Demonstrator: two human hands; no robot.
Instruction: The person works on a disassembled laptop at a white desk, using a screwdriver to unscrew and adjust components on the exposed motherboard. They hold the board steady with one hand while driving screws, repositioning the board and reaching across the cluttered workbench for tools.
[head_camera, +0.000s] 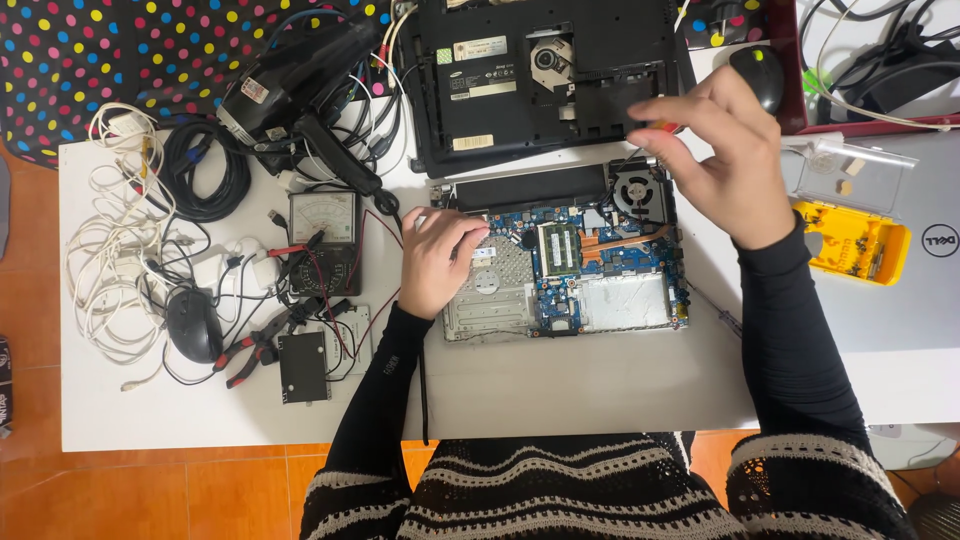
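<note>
- Opened laptop chassis (560, 265) lying flat at mid-table, motherboard exposed, cooling fan (637, 190) at its 1 o'clock corner, memory module (559, 248) near centre.
- Left hand (437, 260) resting knuckles-up on the chassis's 9 o'clock edge, fingers curled inward into a loose fist; whether anything is held inside, cannot tell.
- Right hand (725, 150) raised above the 1 o'clock corner of the chassis, fingers pinched around a small screwdriver handle (662, 126) showing red and black at the fingertips; tip hidden.
- Removed black bottom cover (545, 75) at 12 o'clock from the chassis, just beside it, optical drive recess visible.
- Analog multimeter (324, 240) at 9 o'clock from the left hand, red and black leads trailing across it.
- Red-handled pliers (245, 352) and a small hard drive (304, 366) at 8 o'clock from that hand.
- Black mouse (192, 322) amid white cables (105, 260) near the table's 9 o'clock edge.
- Yellow screw tray (852, 240) at 4 o'clock from the right hand, sitting on a closed silver laptop (900, 310).
</note>
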